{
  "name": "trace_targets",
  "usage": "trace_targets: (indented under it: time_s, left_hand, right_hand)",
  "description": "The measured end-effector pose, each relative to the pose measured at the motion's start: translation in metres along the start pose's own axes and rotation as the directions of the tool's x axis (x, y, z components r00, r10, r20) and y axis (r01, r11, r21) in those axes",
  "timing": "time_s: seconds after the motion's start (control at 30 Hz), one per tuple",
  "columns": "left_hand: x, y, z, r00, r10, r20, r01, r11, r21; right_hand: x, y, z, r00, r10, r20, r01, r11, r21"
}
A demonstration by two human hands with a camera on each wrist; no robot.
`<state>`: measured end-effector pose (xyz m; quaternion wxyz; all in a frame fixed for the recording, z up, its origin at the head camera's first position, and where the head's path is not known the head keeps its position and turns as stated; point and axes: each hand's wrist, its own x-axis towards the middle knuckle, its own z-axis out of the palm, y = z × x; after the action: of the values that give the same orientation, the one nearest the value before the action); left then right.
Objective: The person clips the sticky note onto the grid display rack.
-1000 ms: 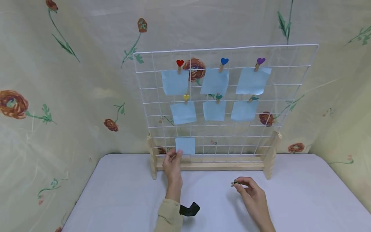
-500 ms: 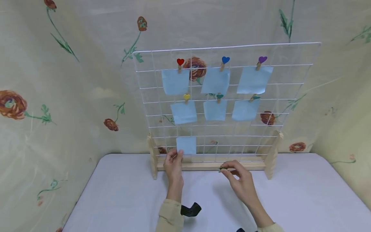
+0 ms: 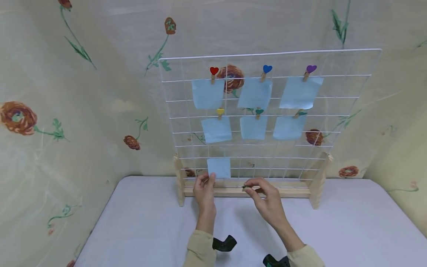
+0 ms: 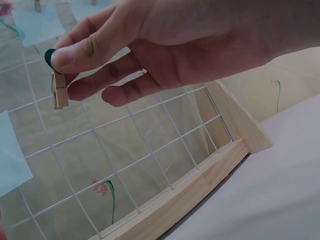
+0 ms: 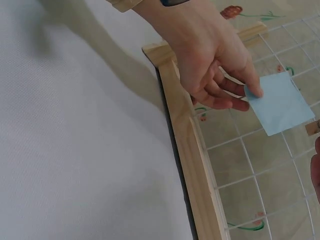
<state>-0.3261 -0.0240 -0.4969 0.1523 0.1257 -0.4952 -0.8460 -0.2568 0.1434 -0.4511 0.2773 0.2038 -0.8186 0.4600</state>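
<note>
A blue paper note [image 3: 219, 168] lies against the lower left of the white wire grid [image 3: 285, 163]. My left hand [image 3: 204, 194] pinches the note's lower left corner between thumb and fingers; the right wrist view shows this grip on the note [image 5: 282, 105] closely. To the right of it, my right hand [image 3: 267, 202] pinches a small wooden clothespin [image 4: 60, 95] by its dark green end, jaws downward in the left wrist view. A short gap separates the clothespin from the note.
Above hang several blue notes, each under a heart-topped clothespin, such as the red [image 3: 213, 72], blue [image 3: 266, 70] and purple [image 3: 310, 70] ones. The grid stands in a wooden base [image 3: 293, 193] on a white table [image 3: 150, 222], before a flowered cloth [image 3: 100, 111].
My right hand has moved left and up with the clothespin, toward the note. My left hand keeps its hold on the note's corner. The head view has shifted slightly.
</note>
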Motion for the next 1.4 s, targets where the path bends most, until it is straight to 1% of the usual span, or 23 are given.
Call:
trace_targets:
  time_s: [0.13, 0.27, 0.5, 0.67, 0.87, 1.1, 1.27, 1.4]
  left_hand:
    - [0.000, 0.000, 0.000, 1.000, 0.017, -0.003, -0.017, 1.000, 0.001]
    - [-0.001, 0.000, 0.001, 1.000, 0.020, 0.000, -0.020, 1.000, -0.003]
    - [-0.002, 0.000, 0.001, 1.000, 0.025, 0.004, -0.025, 1.000, 0.009]
    - [-0.002, 0.001, 0.000, 1.000, 0.018, 0.010, -0.018, 1.000, 0.008]
    - [-0.001, 0.001, 0.000, 1.000, -0.003, 0.006, 0.003, 1.000, -0.003]
    - [0.001, 0.002, 0.000, 1.000, 0.004, 0.003, -0.004, 1.000, -0.005]
    - [0.002, 0.004, 0.000, 1.000, 0.003, 0.016, -0.002, 1.000, -0.015]
    - [0.000, 0.004, 0.000, 1.000, -0.004, 0.024, 0.004, 1.000, -0.010]
  right_hand:
    - [0.002, -0.001, 0.005, 0.999, -0.011, -0.039, 0.010, 1.000, -0.025]
    - [0.005, -0.003, 0.009, 0.998, -0.016, -0.064, 0.015, 1.000, -0.015]
    - [0.013, -0.004, 0.014, 1.000, 0.005, -0.025, -0.005, 1.000, 0.013]
    - [0.022, -0.005, 0.018, 1.000, -0.007, -0.014, 0.008, 1.000, 0.030]
    - [0.034, -0.006, 0.021, 1.000, -0.016, 0.012, 0.016, 1.000, 0.009]
    - [0.048, -0.008, 0.026, 0.999, 0.004, 0.044, -0.004, 1.000, 0.011]
    - [0.055, -0.008, 0.031, 0.999, -0.005, 0.032, 0.003, 0.999, 0.036]
    - [0.061, -0.009, 0.035, 0.999, -0.033, 0.000, 0.033, 0.998, 0.051]
